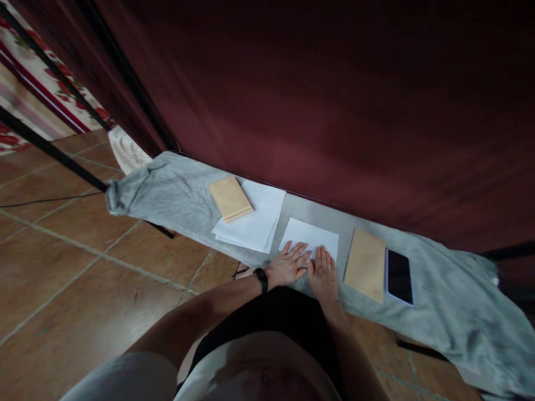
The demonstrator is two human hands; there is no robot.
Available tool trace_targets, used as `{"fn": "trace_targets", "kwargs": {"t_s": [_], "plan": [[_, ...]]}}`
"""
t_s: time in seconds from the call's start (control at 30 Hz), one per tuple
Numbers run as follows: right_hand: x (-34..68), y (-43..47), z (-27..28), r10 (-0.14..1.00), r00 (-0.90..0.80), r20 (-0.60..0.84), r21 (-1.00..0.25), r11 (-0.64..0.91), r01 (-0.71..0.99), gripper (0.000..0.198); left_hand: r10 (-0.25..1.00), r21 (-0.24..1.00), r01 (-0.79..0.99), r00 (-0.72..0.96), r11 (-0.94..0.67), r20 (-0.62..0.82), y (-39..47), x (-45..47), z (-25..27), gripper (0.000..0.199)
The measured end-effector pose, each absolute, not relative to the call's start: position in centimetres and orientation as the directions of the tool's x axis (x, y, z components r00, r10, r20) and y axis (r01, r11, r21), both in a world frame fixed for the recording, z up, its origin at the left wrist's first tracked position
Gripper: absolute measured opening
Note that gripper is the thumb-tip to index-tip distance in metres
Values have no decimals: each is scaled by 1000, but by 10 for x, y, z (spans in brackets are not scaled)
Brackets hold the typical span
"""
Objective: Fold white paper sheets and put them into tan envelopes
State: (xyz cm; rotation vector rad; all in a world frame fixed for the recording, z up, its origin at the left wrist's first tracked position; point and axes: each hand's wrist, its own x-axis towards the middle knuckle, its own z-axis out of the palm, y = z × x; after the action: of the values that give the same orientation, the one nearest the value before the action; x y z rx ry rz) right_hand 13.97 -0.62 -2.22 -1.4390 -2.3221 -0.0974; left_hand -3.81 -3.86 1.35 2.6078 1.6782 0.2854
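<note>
A white sheet of paper (313,233) lies in front of me, its near edge under my hands. It looks shorter than the sheets to its left, perhaps folded. My left hand (288,264) rests flat on its near left part, fingers spread, with a black band on the wrist. Beside it, my right hand (324,274) presses flat with the fingers together and stretched out. The two thumbs nearly meet. Neither hand grasps anything. To the right of the paper lies a single brown envelope (365,264).
A stack of white sheets (261,214) lies to the left, with a pile of brown envelopes (231,199) partly on it. A phone (399,277) lies at the right. Grey cloth (167,186) covers the narrow bench. A dark red curtain (313,122) hangs along its far edge.
</note>
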Motion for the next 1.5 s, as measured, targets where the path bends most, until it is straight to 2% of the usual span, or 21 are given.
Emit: {"fn": "trace_targets", "kwargs": {"t_s": [0.43, 0.7, 0.87, 0.97, 1.07, 1.17, 1.3, 1.5], "plan": [[152, -20, -17, 857, -355, 374, -120, 425, 897, 67, 921, 134, 913, 370, -385, 124, -61, -59, 13, 86], [155, -26, -20, 869, -320, 378, -155, 400, 903, 68, 930, 100, 926, 354, -363, 94, -66, -63, 15, 91], [155, -36, -19, 879, -272, 392, -160, 356, 921, 69, 953, 117, 950, 274, -289, 129, -72, -67, 11, 86], [153, -40, -19, 893, -234, 384, -168, 317, 934, 70, 963, 127, 963, 215, -237, 163, -67, -68, 7, 67], [151, -41, -20, 903, -206, 377, -192, 294, 936, 71, 961, 169, 961, 182, -218, 206, -44, -67, 12, 54], [151, -40, -20, 901, -203, 385, -202, 296, 934, 70, 956, 237, 941, 188, -241, 225, -2, -64, 24, 53], [151, -38, -21, 893, -208, 398, -189, 302, 934, 68, 983, 258, 950, 154, -175, 98, 57, -61, 40, 53], [153, -36, -25, 885, -221, 409, -196, 322, 926, 68, 987, 292, 943, 160, -159, 19, 98, -68, 50, 39]]}}
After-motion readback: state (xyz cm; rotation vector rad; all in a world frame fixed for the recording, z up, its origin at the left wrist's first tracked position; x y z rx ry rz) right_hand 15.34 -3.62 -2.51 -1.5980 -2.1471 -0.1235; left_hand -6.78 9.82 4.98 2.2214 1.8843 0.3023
